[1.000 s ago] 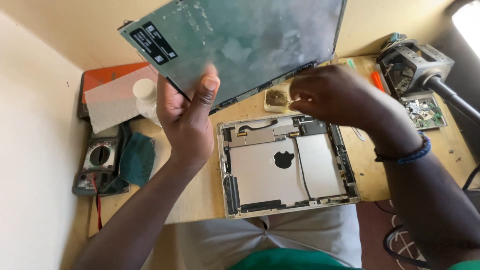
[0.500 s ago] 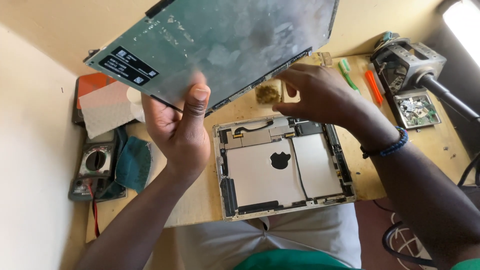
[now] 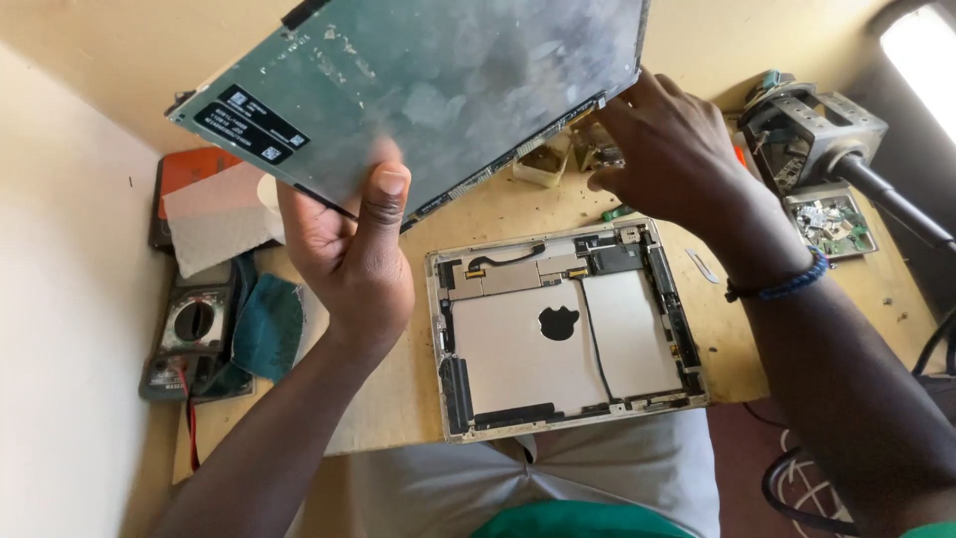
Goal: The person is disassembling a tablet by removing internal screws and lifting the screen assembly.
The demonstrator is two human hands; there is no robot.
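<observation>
Above, the left hand is pinching the lifted display panel by its lower edge; the right hand, fingers curled, is touching its corner over the opened tablet shell.

Panel top cut off; right hand fingertips hidden.

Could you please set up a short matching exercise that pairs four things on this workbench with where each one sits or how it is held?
Things:
1. display panel
2. open tablet shell
3. multimeter
4. blue bracelet

Places or states:
A. lying flat on the table, insides showing
B. around the right wrist
C. lifted and tilted, gripped by the left hand
D. at the table's left edge, beside a teal cloth

Pairs: 1-C, 2-A, 3-D, 4-B
</observation>
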